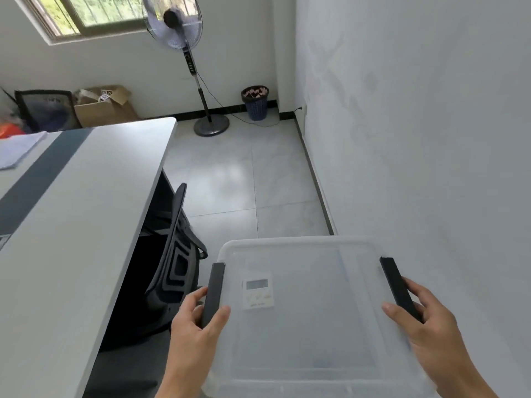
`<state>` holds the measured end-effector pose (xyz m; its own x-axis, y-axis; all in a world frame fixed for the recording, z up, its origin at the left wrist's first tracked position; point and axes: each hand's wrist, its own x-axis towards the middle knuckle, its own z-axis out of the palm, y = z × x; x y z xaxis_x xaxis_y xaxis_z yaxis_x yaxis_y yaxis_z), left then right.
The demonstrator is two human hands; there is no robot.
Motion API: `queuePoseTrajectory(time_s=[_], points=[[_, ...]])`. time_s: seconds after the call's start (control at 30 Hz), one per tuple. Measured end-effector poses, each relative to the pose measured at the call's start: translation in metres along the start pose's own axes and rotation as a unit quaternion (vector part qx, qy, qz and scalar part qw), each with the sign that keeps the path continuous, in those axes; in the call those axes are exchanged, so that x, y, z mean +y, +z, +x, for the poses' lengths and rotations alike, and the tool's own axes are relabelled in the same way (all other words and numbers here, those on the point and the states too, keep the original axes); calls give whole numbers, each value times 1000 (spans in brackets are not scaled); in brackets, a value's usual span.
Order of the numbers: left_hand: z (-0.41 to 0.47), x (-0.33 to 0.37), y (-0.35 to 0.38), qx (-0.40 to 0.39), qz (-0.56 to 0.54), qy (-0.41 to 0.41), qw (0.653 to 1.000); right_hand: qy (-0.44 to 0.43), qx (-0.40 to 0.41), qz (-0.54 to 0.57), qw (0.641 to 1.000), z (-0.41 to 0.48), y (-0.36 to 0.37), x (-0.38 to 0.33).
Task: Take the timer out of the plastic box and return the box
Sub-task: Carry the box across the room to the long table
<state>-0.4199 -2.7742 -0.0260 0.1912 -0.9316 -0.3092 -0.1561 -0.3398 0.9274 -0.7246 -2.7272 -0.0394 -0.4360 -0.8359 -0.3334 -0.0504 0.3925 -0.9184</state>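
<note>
A translucent plastic box [310, 326] with its lid on fills the lower middle of the head view, held in the air above the floor. Through the lid I see a white timer [257, 293] with a grey display lying inside, toward the left. My left hand [198, 326] grips the black latch handle [214, 291] on the box's left side. On the right side, my right hand [425, 320] grips the other black latch handle [398, 285]. Both latches look closed against the lid.
A long white desk [71, 219] with a dark stripe runs along the left, a black mesh chair [175, 259] tucked under it. A wall [416, 124] stands close on the right. Farther off are a standing fan [184, 38], a bin [255, 103] and a cardboard box [106, 106].
</note>
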Motion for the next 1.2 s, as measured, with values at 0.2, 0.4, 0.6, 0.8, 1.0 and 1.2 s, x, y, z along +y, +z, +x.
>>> queuePoseTrajectory(time_s=[0.2,0.4,0.6,0.8,1.0,1.2], points=[[113,47,24,63,-31,-4,998,-22,-61,-22,998,143,48,-81],[247,71,37,85,-42,-23,995,-23,-85,-41,995,271,122,-125],[404,129,30,72,-26,-23,997,-18,-68,-25,997,381,200,-190],[538,199,43,39,-6,-3,999,-26,-43,-9,999,476,248,-259],[667,228,73,61,-9,-27,998,-14,-55,-47,997,612,302,-296],[785,270,102,119,-10,-59,991,-9,-118,-46,992,763,362,-354]])
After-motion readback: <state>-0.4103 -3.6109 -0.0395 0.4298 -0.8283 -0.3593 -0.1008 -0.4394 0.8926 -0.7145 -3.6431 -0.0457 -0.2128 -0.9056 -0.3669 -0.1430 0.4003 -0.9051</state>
